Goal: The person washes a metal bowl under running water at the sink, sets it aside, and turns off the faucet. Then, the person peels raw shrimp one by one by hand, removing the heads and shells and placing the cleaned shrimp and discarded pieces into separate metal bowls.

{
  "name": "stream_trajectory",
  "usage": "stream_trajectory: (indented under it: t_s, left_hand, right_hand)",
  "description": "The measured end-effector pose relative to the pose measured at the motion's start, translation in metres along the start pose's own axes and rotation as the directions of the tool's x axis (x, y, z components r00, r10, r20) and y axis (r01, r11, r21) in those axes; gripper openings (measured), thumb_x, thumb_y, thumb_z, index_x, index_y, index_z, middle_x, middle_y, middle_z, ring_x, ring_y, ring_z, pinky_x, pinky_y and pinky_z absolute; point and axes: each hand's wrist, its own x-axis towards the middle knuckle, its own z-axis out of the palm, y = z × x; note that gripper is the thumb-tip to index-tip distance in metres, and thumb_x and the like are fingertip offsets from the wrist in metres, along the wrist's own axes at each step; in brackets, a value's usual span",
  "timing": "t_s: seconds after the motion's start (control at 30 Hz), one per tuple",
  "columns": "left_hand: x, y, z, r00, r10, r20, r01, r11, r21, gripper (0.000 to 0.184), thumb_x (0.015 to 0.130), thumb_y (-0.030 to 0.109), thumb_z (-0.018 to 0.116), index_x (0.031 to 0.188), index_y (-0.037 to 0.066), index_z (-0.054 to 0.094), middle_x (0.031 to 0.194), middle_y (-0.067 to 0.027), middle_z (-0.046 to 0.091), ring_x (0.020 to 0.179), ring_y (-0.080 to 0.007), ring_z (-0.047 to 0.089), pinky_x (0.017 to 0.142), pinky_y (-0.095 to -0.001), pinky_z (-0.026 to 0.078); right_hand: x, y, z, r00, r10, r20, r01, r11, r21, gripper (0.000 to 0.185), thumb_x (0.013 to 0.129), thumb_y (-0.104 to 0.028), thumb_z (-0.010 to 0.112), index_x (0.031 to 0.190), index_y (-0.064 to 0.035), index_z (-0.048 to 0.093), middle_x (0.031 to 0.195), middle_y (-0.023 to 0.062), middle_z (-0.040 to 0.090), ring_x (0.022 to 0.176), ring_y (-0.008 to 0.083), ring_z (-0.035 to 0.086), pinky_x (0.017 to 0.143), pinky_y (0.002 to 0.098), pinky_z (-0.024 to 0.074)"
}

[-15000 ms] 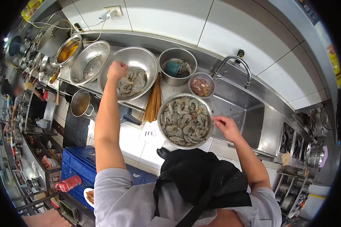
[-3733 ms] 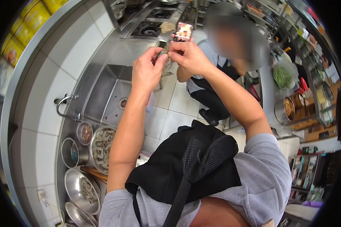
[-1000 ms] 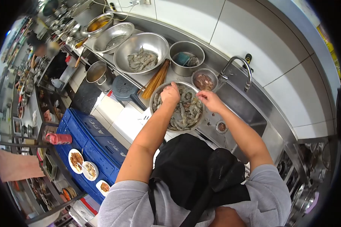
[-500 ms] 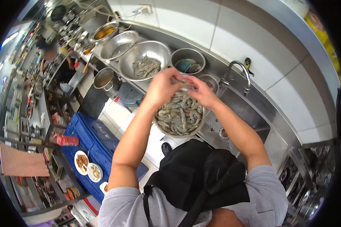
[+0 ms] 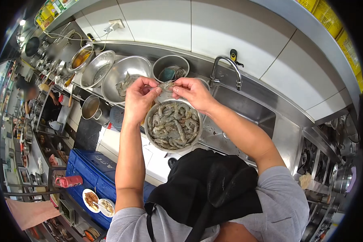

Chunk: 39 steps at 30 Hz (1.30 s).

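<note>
Shrimp (image 5: 165, 86) is held up between two bare hands, just above the back rim of a round metal bowl (image 5: 148, 136). One side of it is pinched between the thumb and fingers of the left hand (image 5: 140, 97), and the other side is clamped in the fingertips of the right hand (image 5: 194, 95). The hands are kept close together, with only the gripped piece between them.

The round metal bowl is filled with a heap of whole gray shrimps (image 5: 174, 125) and is set at the front edge of the counter (image 5: 287, 139), just left of the sink (image 5: 246, 105). Toward the back edge, a deep pot (image 5: 171, 59) is seen with a green scrubbing pad (image 5: 167, 74) in it. A small bowl (image 5: 206, 84) beside that pot is mostly covered by the right hand. To the left, a wide bowl (image 5: 139, 64) is placed with more shrimps (image 5: 124, 85) inside, partly hidden by the left hand. Next to it an oval bowl (image 5: 103, 60) is tilted. The curved faucet (image 5: 226, 57) is mounted behind the sink.

Lower left, a red bottle (image 5: 70, 181) and two dishes of food (image 5: 91, 200) are rested on a blue box (image 5: 86, 171).
</note>
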Motion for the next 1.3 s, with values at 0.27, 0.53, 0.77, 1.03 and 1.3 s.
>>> stream_trajectory:
  t_s: [0.27,0.53,0.77,1.03,1.3]
  left_hand:
    - [-0.006,-0.019,0.018,0.988,-0.111,0.108,0.111,0.994,0.007,0.028,0.088,-0.004,0.068,0.115,-0.004,0.059,0.1,-0.0083,0.067,0.087,-0.0155,0.066,0.08,-0.029,0.054]
    - [-0.01,-0.015,0.023,0.989,-0.138,0.044,0.133,0.987,0.088,0.029,0.087,-0.005,0.068,0.115,-0.004,0.06,0.099,-0.0082,0.068,0.09,-0.0142,0.066,0.081,-0.0271,0.055]
    - [-0.015,-0.023,0.014,0.986,-0.155,0.058,0.152,0.986,0.064,0.028,0.087,-0.008,0.066,0.114,-0.004,0.059,0.1,-0.0088,0.064,0.09,-0.0178,0.069,0.083,-0.0288,0.056]
    - [-0.022,-0.027,-0.001,0.983,-0.181,0.018,0.181,0.983,-0.011,0.03,0.087,-0.008,0.066,0.115,-0.003,0.057,0.103,-0.0103,0.064,0.092,-0.0201,0.07,0.081,-0.0287,0.056]
    - [-0.022,-0.036,0.015,0.98,-0.181,0.078,0.177,0.982,0.058,0.029,0.085,-0.008,0.07,0.111,-0.003,0.06,0.102,-0.0085,0.066,0.087,-0.0142,0.067,0.08,-0.0256,0.055]
  right_hand:
    - [-0.003,-0.003,-0.005,0.994,0.023,-0.11,-0.043,0.982,-0.187,0.011,0.091,-0.007,0.062,0.097,0.0004,0.067,0.08,0.0026,0.066,0.072,0.0088,0.059,0.067,0.0258,0.0495]
    - [-0.004,0.003,0.004,0.989,-0.074,-0.126,0.049,0.98,-0.195,0.013,0.089,-0.009,0.069,0.095,0.0029,0.067,0.089,0.005,0.07,0.082,0.0114,0.063,0.075,0.0309,0.0526]
    - [0.0,0.014,-0.003,0.991,-0.004,-0.134,-0.036,0.955,-0.295,0.017,0.086,-0.014,0.072,0.085,0.0014,0.067,0.094,0.0093,0.068,0.082,0.0163,0.065,0.073,0.0336,0.0522]
    - [-0.003,0.032,-0.043,0.957,-0.161,-0.24,0.006,0.84,-0.542,0.015,0.086,-0.012,0.071,0.096,-0.0018,0.069,0.093,0.0092,0.067,0.081,0.0181,0.065,0.078,0.0321,0.0527]
    - [-0.012,0.022,0.01,0.996,0.033,-0.082,-0.06,0.934,-0.352,0.015,0.085,-0.01,0.071,0.095,0.0008,0.069,0.097,0.0082,0.069,0.089,0.0129,0.064,0.079,0.0302,0.052]
